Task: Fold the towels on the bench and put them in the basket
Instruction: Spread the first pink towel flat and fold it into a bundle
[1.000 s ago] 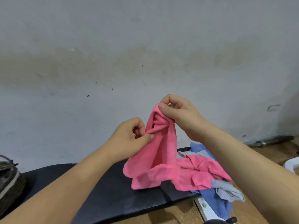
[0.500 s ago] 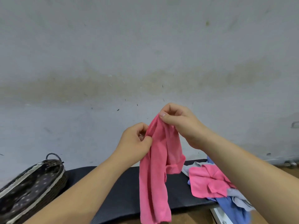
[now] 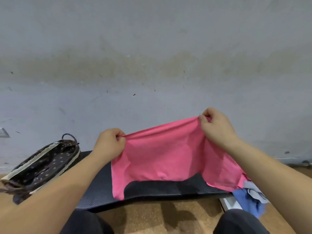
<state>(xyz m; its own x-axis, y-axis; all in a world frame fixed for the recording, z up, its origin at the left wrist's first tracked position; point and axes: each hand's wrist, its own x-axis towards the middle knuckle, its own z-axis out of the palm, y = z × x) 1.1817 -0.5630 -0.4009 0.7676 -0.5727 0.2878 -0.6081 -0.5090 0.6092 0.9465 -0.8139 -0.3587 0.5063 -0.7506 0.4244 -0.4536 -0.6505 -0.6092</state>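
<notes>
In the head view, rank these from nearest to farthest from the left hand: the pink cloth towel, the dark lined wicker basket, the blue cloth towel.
1. Pink cloth towel, pinched by the left hand itself.
2. Dark lined wicker basket, to that hand's left.
3. Blue cloth towel, far right, beyond the right hand.

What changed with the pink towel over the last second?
The left grip and right grip pulled apart sideways, spreading the bunched pink towel wide above the bench. Neither let go: both still pinch its top edge. The basket and towel pile stayed put.
</notes>
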